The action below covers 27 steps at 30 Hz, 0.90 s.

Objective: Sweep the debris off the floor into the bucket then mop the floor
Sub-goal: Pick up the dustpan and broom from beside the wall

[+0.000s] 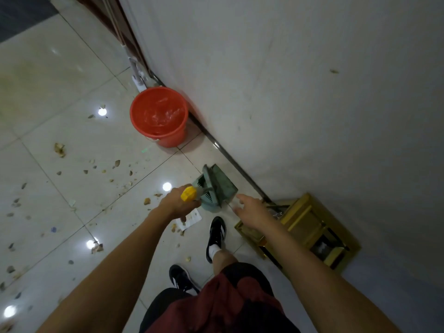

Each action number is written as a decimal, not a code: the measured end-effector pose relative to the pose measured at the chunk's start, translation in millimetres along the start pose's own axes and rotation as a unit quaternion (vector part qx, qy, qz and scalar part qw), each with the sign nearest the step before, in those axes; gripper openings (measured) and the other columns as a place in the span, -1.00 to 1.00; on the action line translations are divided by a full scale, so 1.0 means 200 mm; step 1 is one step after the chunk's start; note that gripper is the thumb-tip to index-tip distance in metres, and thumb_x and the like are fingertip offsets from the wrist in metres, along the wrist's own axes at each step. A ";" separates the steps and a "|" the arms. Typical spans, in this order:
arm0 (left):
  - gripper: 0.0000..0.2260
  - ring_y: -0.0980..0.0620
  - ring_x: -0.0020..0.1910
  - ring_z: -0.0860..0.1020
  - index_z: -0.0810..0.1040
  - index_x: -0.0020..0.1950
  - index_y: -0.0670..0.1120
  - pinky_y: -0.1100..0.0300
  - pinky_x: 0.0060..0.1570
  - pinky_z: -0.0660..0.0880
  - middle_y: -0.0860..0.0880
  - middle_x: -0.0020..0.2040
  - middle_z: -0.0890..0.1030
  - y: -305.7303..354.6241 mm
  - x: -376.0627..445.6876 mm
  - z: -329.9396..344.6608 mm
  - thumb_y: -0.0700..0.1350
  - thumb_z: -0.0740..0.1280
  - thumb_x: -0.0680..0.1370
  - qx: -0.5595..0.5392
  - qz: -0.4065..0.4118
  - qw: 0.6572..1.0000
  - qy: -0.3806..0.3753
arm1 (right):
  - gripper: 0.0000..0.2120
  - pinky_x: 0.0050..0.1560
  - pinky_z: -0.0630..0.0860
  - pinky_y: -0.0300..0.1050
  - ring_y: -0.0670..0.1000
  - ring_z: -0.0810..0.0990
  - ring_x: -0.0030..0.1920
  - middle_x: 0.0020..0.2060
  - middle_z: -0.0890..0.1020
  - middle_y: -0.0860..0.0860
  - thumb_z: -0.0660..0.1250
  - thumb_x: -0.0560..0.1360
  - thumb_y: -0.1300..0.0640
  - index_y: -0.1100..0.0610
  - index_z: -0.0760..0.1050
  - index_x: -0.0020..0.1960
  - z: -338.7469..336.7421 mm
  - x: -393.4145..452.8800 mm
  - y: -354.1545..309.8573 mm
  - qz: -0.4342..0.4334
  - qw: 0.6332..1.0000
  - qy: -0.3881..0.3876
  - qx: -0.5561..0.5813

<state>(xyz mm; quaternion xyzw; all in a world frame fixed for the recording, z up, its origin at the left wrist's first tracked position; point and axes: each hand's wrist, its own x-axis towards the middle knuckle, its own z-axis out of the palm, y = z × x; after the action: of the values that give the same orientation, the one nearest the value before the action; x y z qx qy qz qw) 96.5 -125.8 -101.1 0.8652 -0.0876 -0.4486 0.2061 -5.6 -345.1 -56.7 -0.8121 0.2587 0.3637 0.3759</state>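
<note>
The green dustpan (217,186) stands on the tiled floor (72,145) close to the wall (312,92), with a broom clipped in it, long axis running from the yellow handle cap (188,193) near the person down and away toward the skirting line. Left hand (176,205) is wrapped round the handle just under that yellow cap, arm stretched forward. Right hand (248,211) reaches out beside the dustpan, fingers loose and spread, holding nothing. The red bucket (159,116) sits farther along the wall, clear plastic inside it. Debris (115,169) is scattered over the tiles to the left. A mop (137,73) leans in the corner behind the bucket, and a yellow stool (305,227) lies by the right arm.
</note>
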 end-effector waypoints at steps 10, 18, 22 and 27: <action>-0.74 -0.13 -0.21 0.61 0.38 0.19 -0.12 -0.04 -0.19 0.63 -0.15 -0.11 0.59 -0.30 -0.35 0.45 -0.15 0.35 0.55 -0.029 -0.020 0.995 0.093 | -0.47 0.37 0.36 -0.04 0.10 0.42 0.41 0.45 0.43 0.09 0.24 0.63 0.01 0.07 0.27 0.56 0.39 -0.30 0.07 0.017 1.000 0.013 0.005; -0.68 -0.20 -0.07 0.62 0.55 0.33 0.03 0.06 -0.19 0.53 -0.18 0.00 0.67 -0.56 -0.52 0.83 -0.06 0.36 0.57 -0.062 0.042 0.993 0.089 | -0.46 0.38 0.38 0.00 0.10 0.39 0.45 0.48 0.39 0.09 0.27 0.63 0.03 0.07 0.25 0.57 0.73 -0.58 0.11 0.009 0.998 0.047 0.034; -0.57 -0.21 -0.02 0.62 0.45 0.47 0.09 0.07 -0.15 0.54 -0.18 0.10 0.67 -0.58 -0.63 0.98 -0.01 0.32 0.59 -0.107 0.053 0.990 0.081 | -0.49 0.32 0.38 -0.04 0.08 0.41 0.42 0.44 0.44 0.07 0.24 0.64 0.04 0.05 0.26 0.56 0.85 -0.68 0.14 0.004 0.998 0.049 0.043; -0.41 -0.24 -0.05 0.63 0.23 0.61 0.09 -0.05 -0.12 0.60 -0.21 0.05 0.65 -0.60 -0.71 1.16 0.02 0.31 0.60 -0.070 0.054 0.994 0.059 | -0.52 0.30 0.38 -0.10 0.05 0.47 0.36 0.38 0.51 0.07 0.25 0.62 -0.03 0.08 0.37 0.50 0.99 -0.75 0.19 0.023 0.998 0.037 0.047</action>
<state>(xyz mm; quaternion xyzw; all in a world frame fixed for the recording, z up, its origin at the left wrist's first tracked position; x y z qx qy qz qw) -178.9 -34.1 -166.4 0.8676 -0.0901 -0.3904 0.2944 -199.8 -187.2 -45.2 -0.8002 0.3078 0.3293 0.3956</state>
